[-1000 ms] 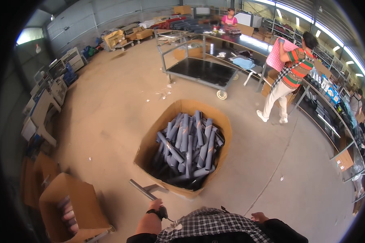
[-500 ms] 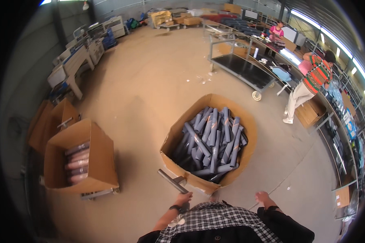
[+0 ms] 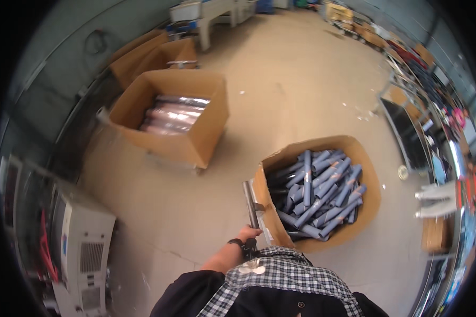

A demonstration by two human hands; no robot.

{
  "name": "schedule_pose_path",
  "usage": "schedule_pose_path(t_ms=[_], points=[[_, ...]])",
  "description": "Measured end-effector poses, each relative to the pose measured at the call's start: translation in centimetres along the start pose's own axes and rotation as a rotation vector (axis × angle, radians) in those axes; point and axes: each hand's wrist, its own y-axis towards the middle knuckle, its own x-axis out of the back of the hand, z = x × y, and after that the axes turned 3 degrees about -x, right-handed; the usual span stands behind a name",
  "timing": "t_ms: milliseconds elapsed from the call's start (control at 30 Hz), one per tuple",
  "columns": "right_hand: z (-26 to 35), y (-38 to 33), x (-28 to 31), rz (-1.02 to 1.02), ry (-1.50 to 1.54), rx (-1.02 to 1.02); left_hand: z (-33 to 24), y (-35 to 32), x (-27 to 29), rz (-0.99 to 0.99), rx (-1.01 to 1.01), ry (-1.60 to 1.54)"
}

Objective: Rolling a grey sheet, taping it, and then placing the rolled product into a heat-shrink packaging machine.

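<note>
Wide fisheye view down onto a warehouse's tan concrete floor (image 3: 280, 87). The biggest thing near the wearer is an open cardboard box (image 3: 372, 193), just ahead and to the right; whatever carries it is mostly hidden. Up and to the left, well apart from it, is a second open box (image 3: 209, 134) with shiny pink and dark wrapped rolls (image 3: 179, 113) inside. At lower left is a pale machine cabinet (image 3: 90, 238) with vents. Near the right edge are a flat cart (image 3: 404, 134) with a black deck and, closer, a co-worker's white trousers (image 3: 440, 198).

Inside the near box lies a loose heap of blue-grey rolls (image 3: 328, 193), pointing every way. Against its left side is a grey metal bar (image 3: 250, 198), with a bracket (image 3: 258, 207) reaching toward the box. The wearer's left hand (image 3: 250, 233), a black band (image 3: 237, 242) at the wrist, holds the bar's near end, fingers closed around it. The right hand is out of the picture, so I cannot tell what its fingers are doing.

If the bar moves the box, this one-handed hold beside it could make the load swing crooked, perhaps bumping the second box. A sudden jerk might shift the rolls, since nothing visible ties them down. The bar could also twist in a single grip.
</note>
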Motion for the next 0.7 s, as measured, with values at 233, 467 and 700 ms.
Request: schedule_pose_path(t_ms=[233, 467, 700], points=[[-3.3, 4.5, 6.0, 0.225, -0.213, -0.102, 4.4, -6.4, 5.1, -0.468, 0.104, -0.089], [4.8, 24.2, 22.9, 0.045, 0.941, -0.639, 4.3, -11.4, 9.4, -0.661, 0.245, 0.000], [29.4, 36.9, 30.0, 0.059, 0.586, -0.261, 7.1, -15.1, 10.7, -0.686, 0.187, -0.071]])
